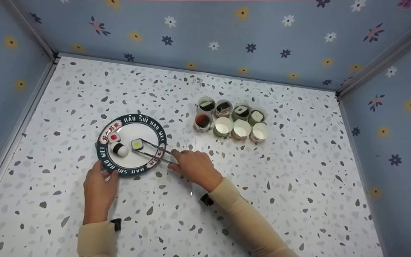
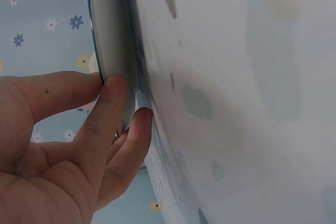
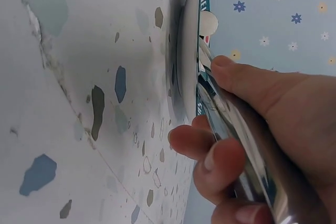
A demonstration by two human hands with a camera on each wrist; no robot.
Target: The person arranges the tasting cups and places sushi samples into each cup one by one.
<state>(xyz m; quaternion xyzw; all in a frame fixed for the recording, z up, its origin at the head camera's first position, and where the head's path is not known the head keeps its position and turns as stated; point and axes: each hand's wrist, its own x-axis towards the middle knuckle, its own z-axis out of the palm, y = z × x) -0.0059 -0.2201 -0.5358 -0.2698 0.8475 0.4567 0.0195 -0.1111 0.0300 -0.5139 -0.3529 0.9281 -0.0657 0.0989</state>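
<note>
In the head view my left hand point(image 1: 100, 189) is at the lower left rim of a round white plate point(image 1: 160, 125) with a dark green lettered border. The left wrist view shows its thumb and fingers pinching the plate's edge point(image 2: 111, 30). My right hand point(image 1: 196, 167) grips metal tongs point(image 1: 153, 156), also seen in the right wrist view point(image 3: 265, 166). The tong tips stand on either side of a toy sushi roll point(image 1: 137, 144) with a yellow-green centre, over the plate. Left of it on the plate lie a red-centred sushi roll point(image 1: 113, 137) and a white rice piece with a black band point(image 1: 119, 149).
Right of the plate stand two rows of small paper cups. The back-row cups hold sushi pieces, such as a dark one point(image 1: 223, 107) and a pale-topped one point(image 1: 257, 116). A front-left cup holds an orange-and-black piece point(image 1: 202, 120). Flower-patterned blue panels point(image 1: 205, 32) border the speckled tabletop point(image 1: 298, 160).
</note>
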